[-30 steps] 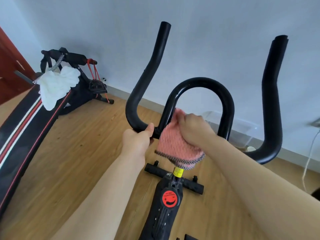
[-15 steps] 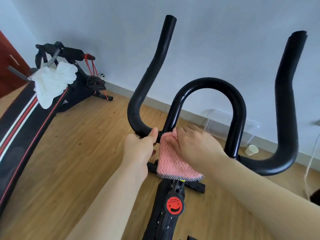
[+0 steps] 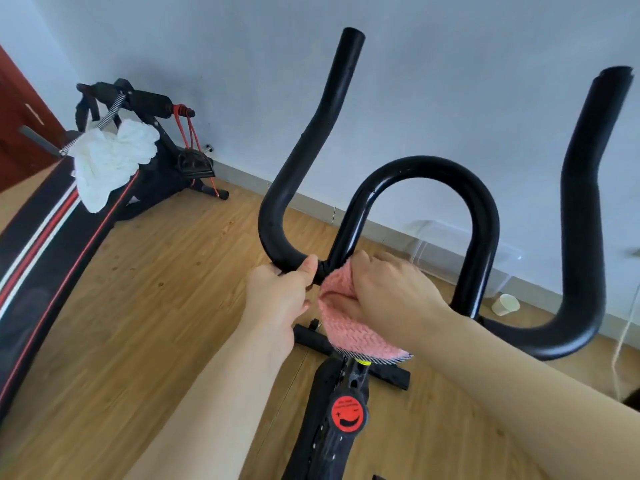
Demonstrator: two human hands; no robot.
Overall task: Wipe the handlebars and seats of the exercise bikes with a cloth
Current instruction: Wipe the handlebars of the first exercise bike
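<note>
- Left hand [image 3: 277, 299]: fingers curled round the black handlebars [image 3: 433, 168] at the low bend of the left horn, with the thumb laid along the top of the tube just beside the junction with the centre loop.
- Right hand [image 3: 391, 289]: fingers curled over the pink cloth [image 3: 349, 334], pressing it against the base of the centre loop's left leg. The knuckles face the camera; the fingertips are hidden under the cloth.
- Pink cloth: bunched beneath the right hand. Its lower part hangs free below the hand, showing a grey striped hem, and covers the top of the bike's frame [image 3: 332, 434].
- Handlebars: two outer horns rise on either side of an arched centre loop. The right horn is untouched by either hand.
- Frame: a red round knob [image 3: 348, 414] with a smiling-face mark sits on the stem below the cloth; a black crossbar [image 3: 391, 374] lies on the wooden floor [image 3: 156, 306] beneath.
- Surroundings: a second black machine [image 3: 156, 161] stands near the wall at the left with a white cloth [image 3: 107, 161] draped on it. A paper cup [image 3: 505, 304] lies on its side on the floor near the skirting at the right.
</note>
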